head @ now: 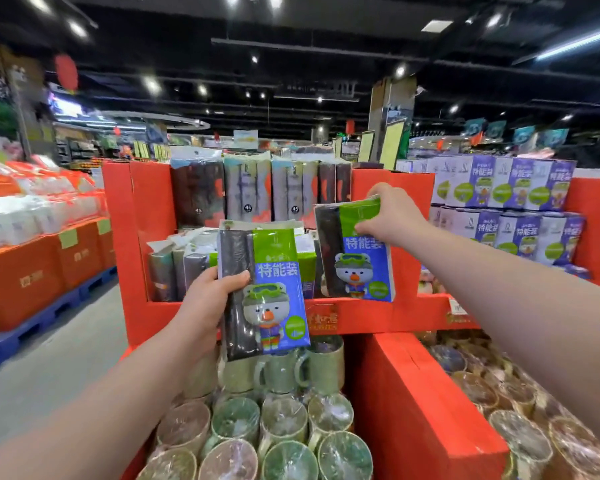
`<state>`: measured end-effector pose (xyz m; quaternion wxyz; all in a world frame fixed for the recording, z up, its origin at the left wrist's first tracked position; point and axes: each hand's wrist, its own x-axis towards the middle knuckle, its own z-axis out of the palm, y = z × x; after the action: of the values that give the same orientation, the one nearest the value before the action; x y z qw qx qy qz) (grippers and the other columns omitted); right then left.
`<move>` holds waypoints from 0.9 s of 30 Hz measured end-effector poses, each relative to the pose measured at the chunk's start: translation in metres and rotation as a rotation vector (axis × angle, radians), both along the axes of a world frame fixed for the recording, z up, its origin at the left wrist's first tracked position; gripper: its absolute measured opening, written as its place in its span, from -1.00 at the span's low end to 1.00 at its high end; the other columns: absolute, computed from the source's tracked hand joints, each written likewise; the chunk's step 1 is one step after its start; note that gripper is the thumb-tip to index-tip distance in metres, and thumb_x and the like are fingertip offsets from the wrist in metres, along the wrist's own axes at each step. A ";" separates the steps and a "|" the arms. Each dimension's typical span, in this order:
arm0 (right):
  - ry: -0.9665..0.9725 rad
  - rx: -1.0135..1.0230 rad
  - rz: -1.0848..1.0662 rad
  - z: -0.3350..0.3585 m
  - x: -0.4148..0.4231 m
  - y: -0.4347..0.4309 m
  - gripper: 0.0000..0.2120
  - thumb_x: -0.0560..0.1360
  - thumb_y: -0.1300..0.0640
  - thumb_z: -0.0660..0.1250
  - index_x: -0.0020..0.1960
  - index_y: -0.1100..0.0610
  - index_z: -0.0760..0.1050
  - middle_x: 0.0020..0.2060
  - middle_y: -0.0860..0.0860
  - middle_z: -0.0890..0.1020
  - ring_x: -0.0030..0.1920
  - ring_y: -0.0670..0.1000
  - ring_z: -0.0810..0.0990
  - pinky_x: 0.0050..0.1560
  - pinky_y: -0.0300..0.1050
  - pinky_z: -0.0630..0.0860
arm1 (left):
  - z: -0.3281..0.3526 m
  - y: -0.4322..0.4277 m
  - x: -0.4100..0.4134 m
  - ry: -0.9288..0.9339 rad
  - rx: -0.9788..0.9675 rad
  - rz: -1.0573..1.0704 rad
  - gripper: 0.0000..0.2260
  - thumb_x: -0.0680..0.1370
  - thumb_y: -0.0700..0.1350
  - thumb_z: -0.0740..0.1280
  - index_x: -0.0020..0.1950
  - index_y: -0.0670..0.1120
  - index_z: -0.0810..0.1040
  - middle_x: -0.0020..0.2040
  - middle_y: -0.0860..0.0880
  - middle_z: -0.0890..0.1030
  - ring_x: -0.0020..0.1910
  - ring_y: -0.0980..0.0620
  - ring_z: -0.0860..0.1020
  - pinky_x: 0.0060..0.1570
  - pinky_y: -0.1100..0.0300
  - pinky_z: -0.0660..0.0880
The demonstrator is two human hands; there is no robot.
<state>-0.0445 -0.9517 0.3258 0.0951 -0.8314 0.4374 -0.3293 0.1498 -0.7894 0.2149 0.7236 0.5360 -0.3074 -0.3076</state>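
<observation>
I face a red cardboard display stand [329, 317] in a shop. My left hand [205, 306] grips the left edge of a flat pack [274, 292] with black rolls and a blue and green label showing a cartoon bear. It is held upright in front of the stand. My right hand [392, 216] grips the top of a second, matching pack [357, 258], held over the stand's shelf at the right. More packs [187, 265] stand on the shelf behind both.
Taller packs of grey and black rolls [257, 188] fill the stand's upper tier. Wrapped mugs [284, 424] sit in the bin below. Purple and white boxes [499, 202] are stacked at right. Orange boxes [42, 271] on blue pallets line the aisle floor [49, 368] at left.
</observation>
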 end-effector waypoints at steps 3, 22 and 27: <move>0.046 0.013 -0.008 0.004 0.017 -0.018 -0.39 0.36 0.10 0.54 0.32 0.15 0.35 0.23 0.15 0.46 0.17 0.16 0.50 0.04 -0.05 0.45 | 0.002 -0.005 0.009 0.013 -0.014 -0.015 -0.86 0.54 -0.28 0.30 0.08 -0.21 0.56 -0.26 -0.09 0.70 -0.36 -0.01 0.67 -0.45 0.19 0.56; 0.770 -0.092 -0.047 -0.018 0.079 -0.104 -0.60 0.45 0.10 0.43 0.26 0.09 0.50 0.24 0.02 0.56 0.24 0.10 0.55 0.14 -0.06 0.47 | 0.014 -0.031 0.016 0.041 -0.033 0.080 -0.80 0.53 -0.24 0.32 0.15 -0.18 0.55 -0.11 -0.14 0.71 -0.24 -0.08 0.68 -0.33 0.13 0.58; 0.669 -0.215 0.057 -0.033 0.081 -0.119 -0.65 0.50 0.12 0.33 0.28 0.05 0.48 0.23 0.05 0.56 0.21 0.11 0.55 0.10 -0.07 0.46 | 0.015 -0.039 0.014 0.023 -0.013 0.089 -0.83 0.53 -0.25 0.32 0.11 -0.18 0.57 -0.10 -0.15 0.71 -0.18 -0.11 0.66 -0.16 0.04 0.59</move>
<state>0.0365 -1.0704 0.2930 -0.1323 -0.9103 0.3839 -0.0801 0.1634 -0.8286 0.2298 0.7437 0.5407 -0.2769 -0.2792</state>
